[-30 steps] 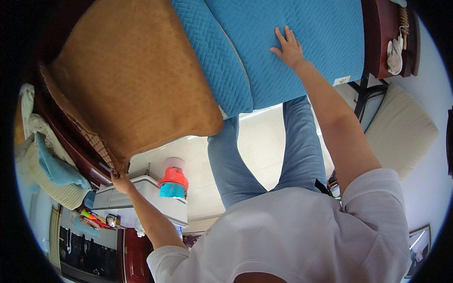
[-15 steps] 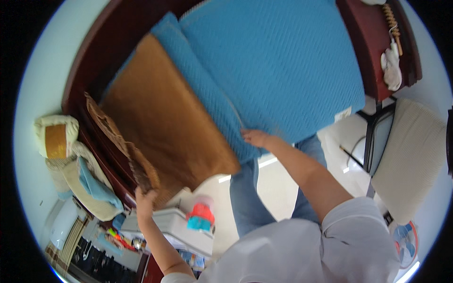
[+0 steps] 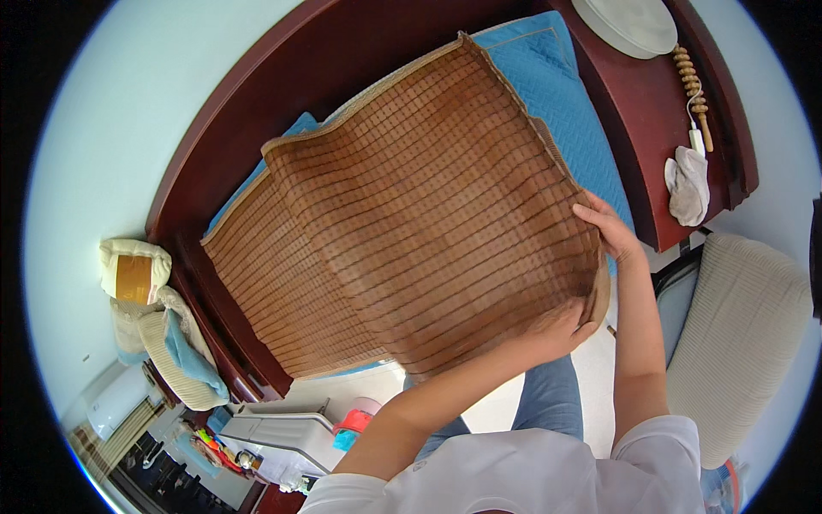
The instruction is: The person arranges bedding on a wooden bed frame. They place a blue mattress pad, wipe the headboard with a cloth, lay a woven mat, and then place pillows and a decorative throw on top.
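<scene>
A brown woven mat (image 3: 428,206) with dark stripes covers most of the blue quilted pad (image 3: 575,141) on a dark red wooden seat (image 3: 218,137). A raised fold runs across the mat left of its middle. Close to my body, my left hand (image 3: 558,330) reaches across and is closed on the mat's near right corner, its fingertips partly hidden. Farther up the right edge, my right hand (image 3: 606,227) grips the mat's border, thumb on top. Blue pad shows beyond the mat at the right and in a strip at the left.
On the right armrest lie a white round lid-like object (image 3: 629,24), a beaded wooden massage stick (image 3: 692,90) and a white cloth (image 3: 687,186). A ribbed cream chair (image 3: 732,343) stands at my right. Folded bedding (image 3: 175,351) sits past the left armrest.
The mat has swung over to the right, across the blue pad, and its striped side now faces up. My left hand moved right with it; my right hand left the pad and took the mat's edge.
</scene>
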